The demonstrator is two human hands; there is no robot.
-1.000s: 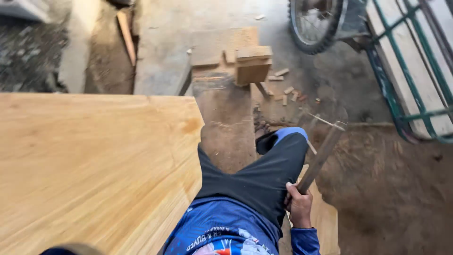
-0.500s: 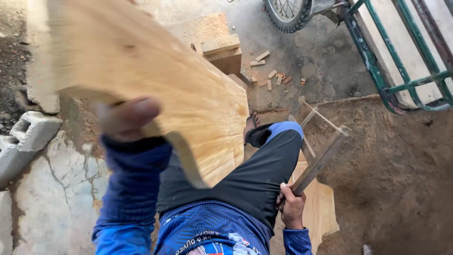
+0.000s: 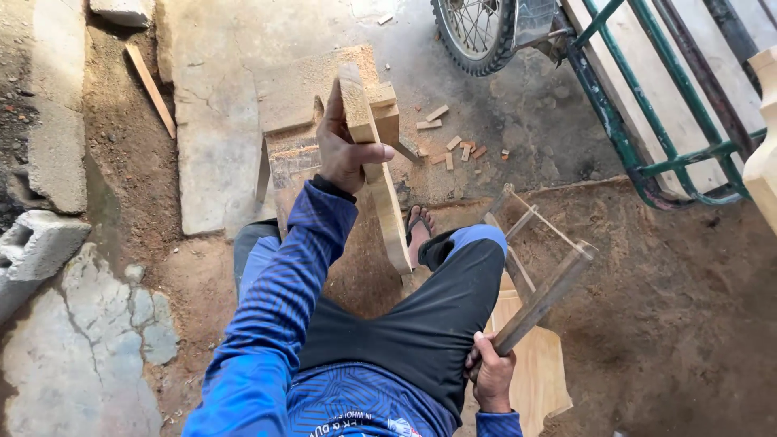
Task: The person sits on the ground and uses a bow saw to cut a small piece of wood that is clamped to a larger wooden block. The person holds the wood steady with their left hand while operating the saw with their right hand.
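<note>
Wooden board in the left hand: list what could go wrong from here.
1. The left hand pinches the wooden board edge-on near its top only; it could twist or slip and drop toward the sandalled foot right below its lower end.
2. The right hand grips the hammer-like tool by the handle end, its head beside the knee; a loose swing could strike the leg.
3. Wood offcuts litter the ground, a likely tripping hazard.
</note>
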